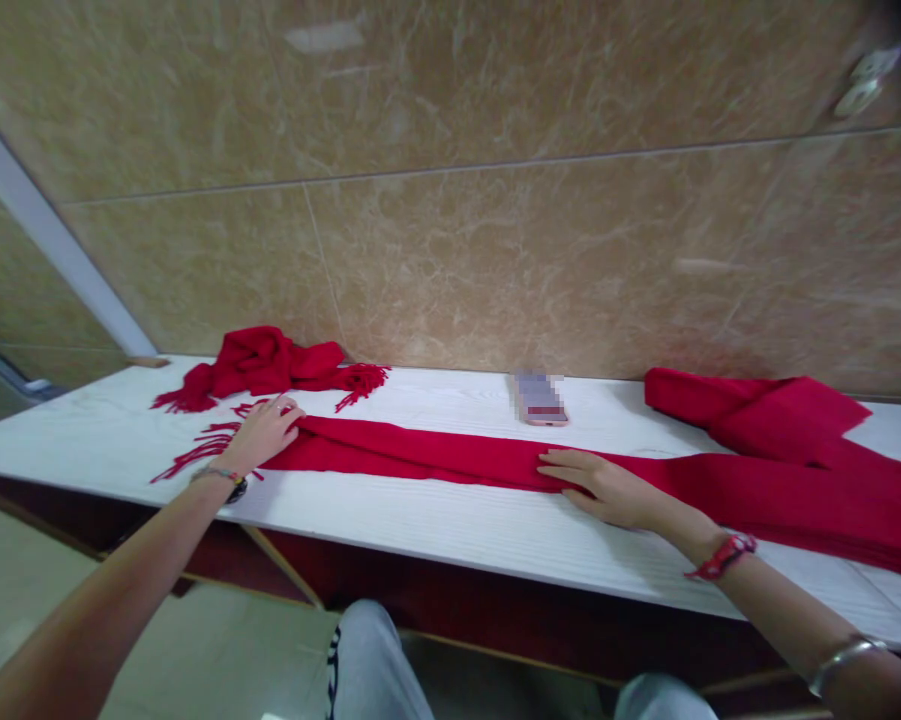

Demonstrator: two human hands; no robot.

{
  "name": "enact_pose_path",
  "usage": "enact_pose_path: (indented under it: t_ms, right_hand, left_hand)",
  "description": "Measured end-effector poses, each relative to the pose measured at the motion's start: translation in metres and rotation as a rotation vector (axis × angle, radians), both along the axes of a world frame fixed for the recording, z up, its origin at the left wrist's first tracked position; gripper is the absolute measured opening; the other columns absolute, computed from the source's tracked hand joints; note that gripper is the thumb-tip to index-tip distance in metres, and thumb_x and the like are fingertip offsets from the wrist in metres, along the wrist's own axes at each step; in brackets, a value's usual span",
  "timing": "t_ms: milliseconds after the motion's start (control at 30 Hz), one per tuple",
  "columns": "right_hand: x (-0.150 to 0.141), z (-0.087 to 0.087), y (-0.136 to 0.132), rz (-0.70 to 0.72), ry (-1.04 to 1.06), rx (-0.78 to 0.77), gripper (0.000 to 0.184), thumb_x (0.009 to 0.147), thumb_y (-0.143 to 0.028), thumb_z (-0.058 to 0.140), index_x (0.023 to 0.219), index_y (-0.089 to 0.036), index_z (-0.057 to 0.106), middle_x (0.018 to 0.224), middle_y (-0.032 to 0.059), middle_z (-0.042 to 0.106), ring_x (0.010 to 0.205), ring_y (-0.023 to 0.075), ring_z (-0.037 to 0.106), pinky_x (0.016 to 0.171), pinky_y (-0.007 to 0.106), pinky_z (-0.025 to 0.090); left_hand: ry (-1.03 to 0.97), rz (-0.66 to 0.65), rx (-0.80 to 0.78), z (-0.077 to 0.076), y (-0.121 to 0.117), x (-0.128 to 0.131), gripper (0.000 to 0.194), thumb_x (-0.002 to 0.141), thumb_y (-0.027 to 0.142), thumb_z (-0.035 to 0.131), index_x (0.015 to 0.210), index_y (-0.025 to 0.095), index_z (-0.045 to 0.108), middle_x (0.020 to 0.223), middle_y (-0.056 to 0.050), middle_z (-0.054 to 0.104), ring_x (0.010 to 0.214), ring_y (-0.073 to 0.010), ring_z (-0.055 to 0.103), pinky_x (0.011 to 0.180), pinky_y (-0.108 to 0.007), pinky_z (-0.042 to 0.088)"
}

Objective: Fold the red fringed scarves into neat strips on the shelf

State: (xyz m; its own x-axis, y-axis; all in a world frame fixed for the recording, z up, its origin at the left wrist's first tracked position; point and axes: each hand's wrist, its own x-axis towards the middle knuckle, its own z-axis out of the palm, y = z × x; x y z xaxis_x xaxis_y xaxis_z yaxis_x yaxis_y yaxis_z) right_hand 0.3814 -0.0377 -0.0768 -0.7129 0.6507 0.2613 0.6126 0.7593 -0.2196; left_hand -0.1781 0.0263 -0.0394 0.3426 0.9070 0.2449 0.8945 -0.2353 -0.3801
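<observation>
A long red scarf [435,455], folded lengthwise into a narrow strip, runs across the white tabletop with its fringe at the left end. Near that fringe, my left hand [264,432] has its fingers bent and closed on the cloth by the upper edge; the fingertips are partly hidden. My right hand [600,487] lies palm down over the middle of the strip, fingers stretched out and resting on the fabric. To its right the scarf widens toward the right edge of the view.
A crumpled red fringed scarf [262,362] sits at the back left. A phone [544,405] lies behind the strip. More folded red cloth [765,412] rests at the back right against the tiled wall [495,270]. The white table [412,515] has its front edge above my knees.
</observation>
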Motion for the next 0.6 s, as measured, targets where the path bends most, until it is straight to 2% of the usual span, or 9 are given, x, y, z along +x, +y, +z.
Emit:
enact_pose_path:
  t_ms: [100, 233, 367, 467, 600]
  right_hand:
    - [-0.033, 0.006, 0.002, -0.019, 0.016, 0.112, 0.044, 0.08, -0.014, 0.046, 0.123, -0.023, 0.05, 0.128, 0.0083, 0.049, 0.116, 0.023, 0.046, 0.098, 0.042, 0.038]
    - [-0.106, 0.02, 0.005, 0.081, 0.006, 0.176, 0.046, 0.08, -0.014, 0.047, 0.126, -0.015, 0.047, 0.127, 0.0128, 0.049, 0.117, 0.0236, 0.044, 0.099, 0.039, 0.038]
    - [-0.171, 0.024, 0.017, 0.144, 0.003, 0.207, 0.042, 0.083, -0.017, 0.044, 0.125, -0.012, 0.046, 0.127, 0.0139, 0.049, 0.116, 0.0221, 0.045, 0.099, 0.036, 0.038]
    - [-0.191, 0.014, 0.03, 0.153, -0.014, 0.164, 0.04, 0.083, -0.013, 0.04, 0.122, -0.009, 0.049, 0.123, 0.0151, 0.052, 0.114, 0.0211, 0.048, 0.097, 0.035, 0.039]
    - [-0.191, -0.004, 0.041, 0.155, 0.023, 0.101, 0.042, 0.08, -0.007, 0.038, 0.121, -0.007, 0.05, 0.124, 0.0145, 0.051, 0.117, 0.0197, 0.045, 0.1, 0.034, 0.037]
  left_hand:
    - [-0.086, 0.007, 0.018, -0.007, 0.002, -0.008, 0.042, 0.081, 0.028, 0.038, 0.118, 0.013, 0.05, 0.128, -0.015, 0.043, 0.117, -0.028, 0.04, 0.097, -0.042, 0.03]
    - [-0.251, 0.071, -0.107, -0.025, 0.007, -0.021, 0.052, 0.086, 0.033, 0.03, 0.132, 0.011, 0.032, 0.133, -0.013, 0.04, 0.117, -0.023, 0.042, 0.097, -0.037, 0.033]
    - [-0.291, 0.106, -0.07, -0.034, 0.008, -0.033, 0.049, 0.088, 0.037, 0.027, 0.131, 0.014, 0.036, 0.131, -0.012, 0.043, 0.116, -0.0229, 0.043, 0.095, -0.036, 0.035]
    - [-0.236, 0.125, -0.012, -0.032, 0.008, -0.038, 0.043, 0.086, 0.029, 0.033, 0.125, 0.017, 0.045, 0.116, -0.011, 0.053, 0.105, -0.0226, 0.051, 0.089, -0.035, 0.041]
    - [-0.148, 0.211, 0.055, -0.027, 0.003, -0.036, 0.034, 0.083, 0.02, 0.033, 0.105, 0.015, 0.059, 0.098, -0.011, 0.059, 0.093, -0.0215, 0.056, 0.083, -0.032, 0.044]
